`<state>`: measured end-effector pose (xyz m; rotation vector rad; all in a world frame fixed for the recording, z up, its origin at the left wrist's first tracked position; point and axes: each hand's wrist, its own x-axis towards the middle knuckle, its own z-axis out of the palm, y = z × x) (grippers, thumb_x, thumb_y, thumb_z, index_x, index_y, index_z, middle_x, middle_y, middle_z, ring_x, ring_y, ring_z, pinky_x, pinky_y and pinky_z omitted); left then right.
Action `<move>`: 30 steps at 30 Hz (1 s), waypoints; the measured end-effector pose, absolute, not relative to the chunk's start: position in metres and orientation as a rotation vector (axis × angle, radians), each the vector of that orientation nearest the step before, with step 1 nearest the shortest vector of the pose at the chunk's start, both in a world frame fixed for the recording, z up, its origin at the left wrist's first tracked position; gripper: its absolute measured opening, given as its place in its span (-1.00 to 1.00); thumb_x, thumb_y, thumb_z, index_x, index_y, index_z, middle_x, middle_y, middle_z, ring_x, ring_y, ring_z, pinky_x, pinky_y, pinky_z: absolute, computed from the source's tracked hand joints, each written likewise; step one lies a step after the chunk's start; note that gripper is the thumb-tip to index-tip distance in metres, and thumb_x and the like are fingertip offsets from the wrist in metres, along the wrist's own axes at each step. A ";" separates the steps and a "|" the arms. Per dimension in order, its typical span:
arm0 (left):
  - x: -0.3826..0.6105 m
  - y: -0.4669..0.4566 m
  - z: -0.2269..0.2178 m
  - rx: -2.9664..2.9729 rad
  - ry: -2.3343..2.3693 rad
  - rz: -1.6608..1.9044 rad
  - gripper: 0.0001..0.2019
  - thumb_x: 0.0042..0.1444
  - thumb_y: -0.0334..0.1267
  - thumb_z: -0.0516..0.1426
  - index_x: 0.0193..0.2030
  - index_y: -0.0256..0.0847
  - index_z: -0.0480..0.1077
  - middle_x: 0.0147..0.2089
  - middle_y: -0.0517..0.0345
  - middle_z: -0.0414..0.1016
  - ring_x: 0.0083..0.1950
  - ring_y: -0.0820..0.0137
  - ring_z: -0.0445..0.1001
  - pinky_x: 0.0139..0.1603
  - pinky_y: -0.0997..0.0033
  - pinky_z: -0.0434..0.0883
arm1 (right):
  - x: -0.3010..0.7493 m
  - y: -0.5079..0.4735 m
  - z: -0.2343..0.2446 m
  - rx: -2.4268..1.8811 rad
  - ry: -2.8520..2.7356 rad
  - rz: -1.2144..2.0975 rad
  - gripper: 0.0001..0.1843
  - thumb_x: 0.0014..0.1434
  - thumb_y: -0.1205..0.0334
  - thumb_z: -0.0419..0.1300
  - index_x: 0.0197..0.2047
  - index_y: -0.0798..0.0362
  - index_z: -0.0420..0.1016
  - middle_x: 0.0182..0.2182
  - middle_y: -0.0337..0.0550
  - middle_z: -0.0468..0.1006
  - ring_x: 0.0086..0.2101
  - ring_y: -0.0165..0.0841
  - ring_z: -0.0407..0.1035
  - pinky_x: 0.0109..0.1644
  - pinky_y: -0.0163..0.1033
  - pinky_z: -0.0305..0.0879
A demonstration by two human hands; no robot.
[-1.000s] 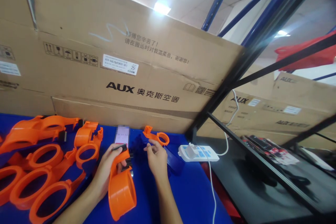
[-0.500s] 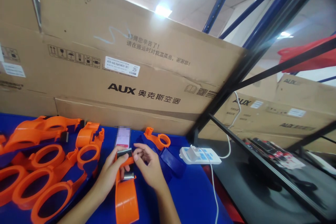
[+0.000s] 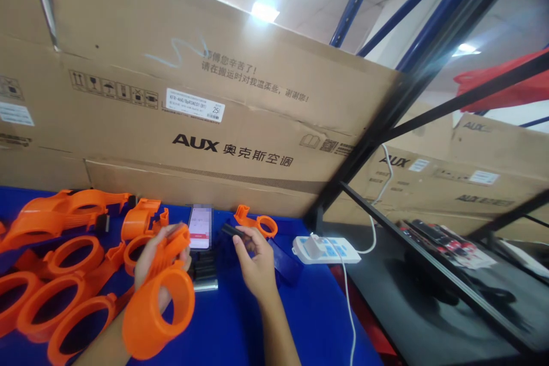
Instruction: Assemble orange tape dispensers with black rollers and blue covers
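Note:
My left hand (image 3: 148, 260) is closed around the arm of an orange tape dispenser (image 3: 143, 317), whose round hub hangs below toward me. The dispenser hides most of those fingers. To the right, my right hand (image 3: 259, 260) pinches a small black strip (image 3: 232, 231) between thumb and fingers, apart from the dispenser. Several black strips with a silvery metal edge (image 3: 206, 274) lie on the blue table surface (image 3: 231, 331) between my hands. Behind them lies a phone (image 3: 200, 227) with a lit screen.
Several orange tape dispensers (image 3: 55, 306) cover the left side. Another orange dispenser (image 3: 266, 225) and dark blue pieces (image 3: 285, 266) lie beyond my right hand. A white power strip (image 3: 328, 251) with a cable sits at the right, near a black rack post (image 3: 317, 211). Large cardboard boxes (image 3: 240, 108) stand behind.
My hands have separated. The left moved left with the dispenser, turning and raising its hub; the right moved slightly right and now pinches a black strip. The strips on the table have come into view.

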<state>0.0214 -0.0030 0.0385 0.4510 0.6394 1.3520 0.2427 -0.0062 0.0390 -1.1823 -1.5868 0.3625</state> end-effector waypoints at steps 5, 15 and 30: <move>0.015 -0.009 0.048 0.437 0.593 1.437 -0.65 0.08 0.18 0.23 -0.38 -0.06 0.46 -0.59 0.20 0.39 -0.56 0.34 0.38 -0.56 0.33 0.43 | 0.241 -0.011 0.044 -1.201 -2.015 0.354 -0.83 0.29 0.25 0.27 -0.05 -0.02 0.60 -0.22 -0.13 0.61 -0.21 -0.24 0.46 -0.11 -0.17 0.42; 0.007 -0.012 0.048 0.444 0.440 1.397 -0.69 0.35 -0.14 0.16 0.16 -0.17 0.43 0.17 -0.04 0.48 0.02 0.23 0.54 0.00 0.09 0.55 | 0.224 -0.008 0.024 -1.320 -2.235 0.219 -0.75 0.28 0.28 0.30 0.03 -0.05 0.57 -0.08 -0.07 0.51 -0.07 -0.17 0.36 0.02 -0.05 0.31; 0.004 0.001 0.027 0.345 0.215 1.214 -0.77 0.20 -0.03 0.18 -0.25 -0.15 0.46 -0.52 0.08 0.49 -0.55 0.30 0.45 -0.51 0.29 0.49 | 0.221 -0.009 0.024 -1.428 -2.263 0.229 -0.72 0.30 0.34 0.25 0.05 -0.09 0.56 -0.05 -0.09 0.47 -0.04 -0.17 0.28 0.02 -0.06 0.22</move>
